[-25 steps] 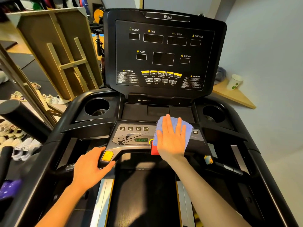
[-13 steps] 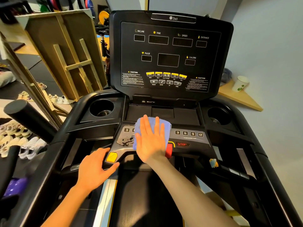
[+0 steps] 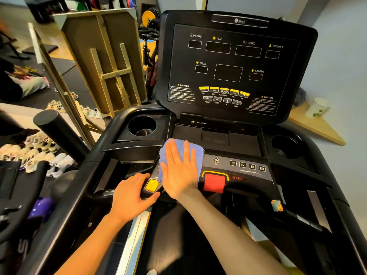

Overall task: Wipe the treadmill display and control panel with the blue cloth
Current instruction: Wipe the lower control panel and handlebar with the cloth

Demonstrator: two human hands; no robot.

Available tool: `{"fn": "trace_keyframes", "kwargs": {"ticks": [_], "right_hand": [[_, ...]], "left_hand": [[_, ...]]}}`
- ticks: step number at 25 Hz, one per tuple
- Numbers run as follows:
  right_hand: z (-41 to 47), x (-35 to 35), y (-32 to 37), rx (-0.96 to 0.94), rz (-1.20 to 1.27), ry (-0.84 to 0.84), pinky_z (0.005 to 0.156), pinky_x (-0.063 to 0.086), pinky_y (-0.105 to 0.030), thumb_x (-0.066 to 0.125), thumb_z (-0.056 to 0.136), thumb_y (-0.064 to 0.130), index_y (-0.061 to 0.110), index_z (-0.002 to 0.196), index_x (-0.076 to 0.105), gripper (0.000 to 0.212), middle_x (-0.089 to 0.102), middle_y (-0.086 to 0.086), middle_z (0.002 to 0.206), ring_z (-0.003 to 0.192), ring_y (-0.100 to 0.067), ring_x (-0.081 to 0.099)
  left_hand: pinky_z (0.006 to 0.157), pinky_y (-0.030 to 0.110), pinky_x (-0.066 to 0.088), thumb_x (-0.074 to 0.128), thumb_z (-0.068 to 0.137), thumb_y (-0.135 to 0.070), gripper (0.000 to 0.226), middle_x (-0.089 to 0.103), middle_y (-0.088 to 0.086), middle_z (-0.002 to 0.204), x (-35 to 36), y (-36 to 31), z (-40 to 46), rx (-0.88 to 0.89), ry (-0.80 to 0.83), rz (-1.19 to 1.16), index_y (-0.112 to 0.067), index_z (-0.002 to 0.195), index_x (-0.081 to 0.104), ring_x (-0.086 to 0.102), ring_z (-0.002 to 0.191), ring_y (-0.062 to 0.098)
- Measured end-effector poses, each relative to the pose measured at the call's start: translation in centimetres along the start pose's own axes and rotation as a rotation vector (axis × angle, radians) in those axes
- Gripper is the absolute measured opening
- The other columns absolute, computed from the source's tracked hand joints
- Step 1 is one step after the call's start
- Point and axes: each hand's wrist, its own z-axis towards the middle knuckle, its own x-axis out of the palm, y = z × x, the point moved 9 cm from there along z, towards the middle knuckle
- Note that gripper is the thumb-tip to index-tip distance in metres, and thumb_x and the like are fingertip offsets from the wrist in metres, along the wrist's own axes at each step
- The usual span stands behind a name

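Observation:
The treadmill's upright black display point(image 3: 228, 72) is dark, with yellow buttons along its lower part. Below it lies the grey control panel point(image 3: 246, 171) with number keys and a red stop button point(image 3: 214, 182). My right hand point(image 3: 179, 175) lies flat, fingers spread, pressing the blue cloth point(image 3: 199, 153) onto the panel's left part, just left of the red button. My left hand point(image 3: 131, 197) wraps the front bar beside a yellow button point(image 3: 152, 185), its thumb under the bar.
Round cup holders sit at the left point(image 3: 142, 127) and right point(image 3: 286, 145) of the console. A paper cup point(image 3: 317, 107) stands on a wooden corner shelf to the right. A wooden board point(image 3: 103, 56) leans at the left, with several shoes point(image 3: 35, 153) on the floor.
My right hand has slid the blue cloth leftward across the control panel, from over the red stop button to the panel's left end. My left hand stays on the bar.

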Motion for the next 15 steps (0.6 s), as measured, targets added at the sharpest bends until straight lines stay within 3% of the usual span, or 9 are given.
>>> {"fn": "trace_keyframes", "kwargs": {"ticks": [6,10,15], "right_hand": [[-0.6,0.4,2.6,-0.122,0.021,0.007,0.123,0.000,-0.055,0.004,0.099,0.050,0.016,0.160,0.005,0.070,0.007,-0.005,0.168,0.152,-0.041,-0.009],[-1.8,0.9,4.2,-0.253,0.016,0.023,0.123,0.000,-0.053,0.011,0.102,0.047,0.016,0.160,0.014,0.066,0.014,-0.002,0.168,0.152,-0.038,-0.010],[-3.1,1.8,5.2,-0.375,-0.004,0.039,0.123,0.002,-0.053,0.015,0.104,0.044,0.017,0.160,0.013,0.062,0.014,-0.001,0.167,0.153,-0.036,-0.012]], "left_hand": [[0.065,0.027,0.046,0.064,0.079,-0.065,0.040,0.062,-0.017,0.082,-0.3,-0.2,0.0,-0.008,0.003,-0.043,-0.034,0.104,0.062,0.057,0.072,0.004],[0.053,0.024,0.035,0.066,0.078,-0.055,0.030,0.046,-0.015,0.064,-0.9,-0.6,0.0,-0.006,-0.024,-0.072,-0.032,0.076,0.047,0.046,0.057,0.006],[0.058,0.024,0.045,0.068,0.078,-0.045,0.020,0.058,-0.019,0.074,-0.9,-0.9,0.0,0.015,-0.024,-0.125,-0.033,0.092,0.060,0.054,0.065,0.005]]}}
